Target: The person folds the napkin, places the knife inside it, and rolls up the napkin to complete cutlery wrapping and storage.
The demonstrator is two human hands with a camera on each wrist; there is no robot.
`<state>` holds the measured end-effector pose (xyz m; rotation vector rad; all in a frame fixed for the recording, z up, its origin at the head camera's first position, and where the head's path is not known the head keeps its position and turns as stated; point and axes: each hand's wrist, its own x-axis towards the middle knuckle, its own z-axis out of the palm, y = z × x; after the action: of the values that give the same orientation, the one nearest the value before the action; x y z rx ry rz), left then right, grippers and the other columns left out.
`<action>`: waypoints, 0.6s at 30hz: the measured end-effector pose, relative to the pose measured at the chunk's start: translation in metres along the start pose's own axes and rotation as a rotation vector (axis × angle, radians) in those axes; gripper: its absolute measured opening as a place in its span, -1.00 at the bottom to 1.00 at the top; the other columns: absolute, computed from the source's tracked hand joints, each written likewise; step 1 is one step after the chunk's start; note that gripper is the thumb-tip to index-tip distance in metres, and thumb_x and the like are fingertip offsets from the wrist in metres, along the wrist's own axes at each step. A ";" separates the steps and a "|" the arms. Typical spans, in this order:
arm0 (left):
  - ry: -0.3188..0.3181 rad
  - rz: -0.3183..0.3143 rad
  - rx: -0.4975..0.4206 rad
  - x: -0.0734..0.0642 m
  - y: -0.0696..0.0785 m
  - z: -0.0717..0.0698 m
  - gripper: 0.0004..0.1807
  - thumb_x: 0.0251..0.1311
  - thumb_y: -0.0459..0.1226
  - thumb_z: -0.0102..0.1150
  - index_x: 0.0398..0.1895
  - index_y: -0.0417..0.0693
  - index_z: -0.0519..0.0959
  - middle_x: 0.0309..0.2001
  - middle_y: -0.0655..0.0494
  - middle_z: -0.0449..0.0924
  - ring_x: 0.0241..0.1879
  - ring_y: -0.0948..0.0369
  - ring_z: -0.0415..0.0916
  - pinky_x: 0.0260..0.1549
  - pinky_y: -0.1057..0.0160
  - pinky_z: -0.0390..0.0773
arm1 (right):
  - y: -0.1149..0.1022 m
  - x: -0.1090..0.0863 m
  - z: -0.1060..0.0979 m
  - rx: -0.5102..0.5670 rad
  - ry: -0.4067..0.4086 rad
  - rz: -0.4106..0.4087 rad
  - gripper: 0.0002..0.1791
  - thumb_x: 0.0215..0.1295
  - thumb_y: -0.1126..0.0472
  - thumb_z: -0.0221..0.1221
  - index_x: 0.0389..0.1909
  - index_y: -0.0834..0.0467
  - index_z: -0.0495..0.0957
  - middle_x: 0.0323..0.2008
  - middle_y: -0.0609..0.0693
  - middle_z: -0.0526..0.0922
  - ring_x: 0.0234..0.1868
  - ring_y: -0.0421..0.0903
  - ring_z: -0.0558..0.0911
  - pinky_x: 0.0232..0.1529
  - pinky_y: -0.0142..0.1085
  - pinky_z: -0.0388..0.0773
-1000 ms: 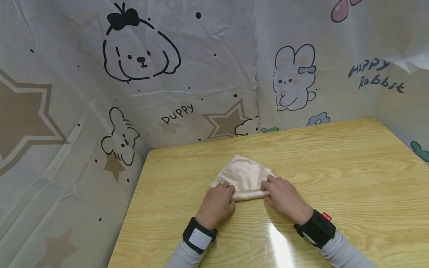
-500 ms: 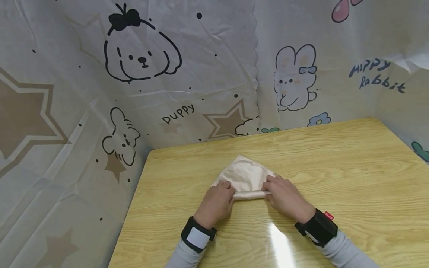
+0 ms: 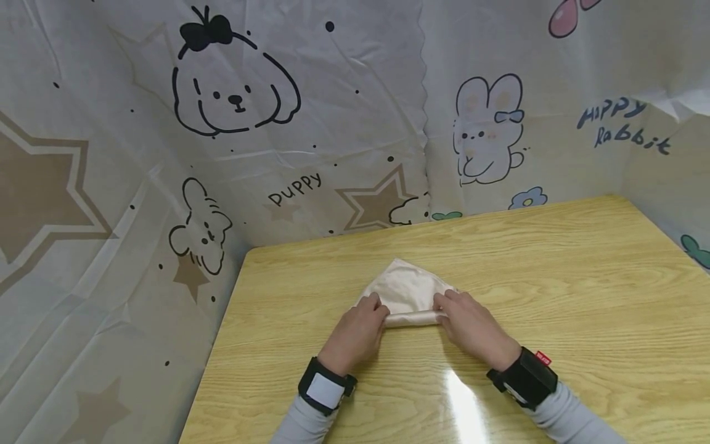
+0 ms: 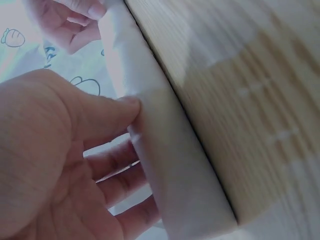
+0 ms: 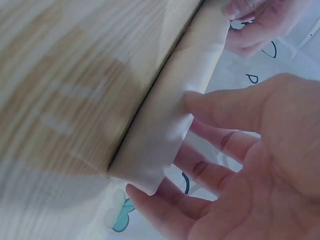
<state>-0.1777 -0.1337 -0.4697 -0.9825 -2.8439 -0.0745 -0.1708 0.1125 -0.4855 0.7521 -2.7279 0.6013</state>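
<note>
A pale cream, satin-like cloth (image 3: 407, 287) lies on the table, its far part flat and pointed. Its near edge is turned over into a narrow roll (image 3: 415, 319). My left hand (image 3: 355, 330) grips the roll's left end; in the left wrist view the thumb presses the near side of the roll (image 4: 167, 135) while the fingers curl behind it. At the right end, my right hand (image 3: 476, 328) holds it the same way, with the thumb on the roll (image 5: 162, 112) in the right wrist view and the fingertips partly hidden behind.
The wood-grain table (image 3: 588, 296) extends to both sides, with a bright light reflection near the front. A printed curtain (image 3: 355, 123) with cartoon animals hangs behind and along the left side. Each wrist wears a black strap (image 3: 327, 387).
Both hands and the roll have shifted slightly away from the person, the left hand a little more. The flat part of the cloth in front of the roll looks slightly shorter.
</note>
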 end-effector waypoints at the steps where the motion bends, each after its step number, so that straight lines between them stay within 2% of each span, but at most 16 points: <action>1: -0.003 0.002 0.003 0.000 0.000 0.001 -0.83 0.37 -0.28 -0.01 -0.22 -0.06 0.60 -0.30 0.11 0.41 -0.31 0.19 0.38 -0.45 0.21 0.52 | 0.000 0.000 0.000 -0.004 0.004 -0.002 -0.84 0.10 0.34 0.33 -0.35 0.12 0.53 -0.47 -0.08 0.43 -0.44 -0.10 0.39 -0.40 -0.22 0.41; 6: -0.027 0.007 0.015 0.001 0.000 0.001 -0.83 0.35 -0.32 0.00 -0.23 -0.06 0.62 -0.34 0.11 0.43 -0.32 0.19 0.40 -0.40 0.21 0.53 | 0.000 0.001 -0.001 -0.017 0.010 -0.008 -0.87 0.11 0.33 0.32 -0.39 0.14 0.54 -0.47 -0.07 0.42 -0.46 -0.11 0.38 -0.39 -0.22 0.41; 9: -0.034 -0.009 -0.017 0.001 0.000 -0.001 -0.86 0.32 -0.33 0.05 -0.21 -0.07 0.61 -0.34 0.11 0.50 -0.33 0.20 0.46 -0.37 0.20 0.56 | 0.000 0.001 -0.002 -0.024 0.007 -0.009 -0.90 0.12 0.31 0.32 -0.37 0.15 0.58 -0.44 -0.05 0.46 -0.46 -0.11 0.40 -0.41 -0.22 0.43; 14: -0.017 -0.052 -0.099 0.002 0.001 -0.005 -0.94 0.27 -0.33 0.15 -0.22 -0.04 0.53 -0.35 0.14 0.61 -0.39 0.25 0.49 -0.41 0.20 0.56 | -0.001 0.001 -0.005 -0.040 0.023 -0.023 -0.91 0.11 0.30 0.33 -0.35 0.16 0.62 -0.42 -0.03 0.49 -0.49 -0.12 0.42 -0.45 -0.23 0.44; 18: 0.018 -0.066 -0.095 0.003 0.001 -0.005 -0.96 0.24 -0.28 0.20 -0.36 0.02 0.54 -0.43 0.21 0.57 -0.44 0.26 0.44 -0.47 0.23 0.50 | 0.000 0.000 -0.005 -0.055 0.036 -0.034 -0.90 0.08 0.31 0.33 -0.37 0.15 0.61 -0.44 -0.04 0.48 -0.51 -0.13 0.40 -0.51 -0.27 0.39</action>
<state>-0.1792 -0.1312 -0.4643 -0.9001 -2.8801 -0.2263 -0.1705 0.1147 -0.4807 0.7651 -2.6815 0.5247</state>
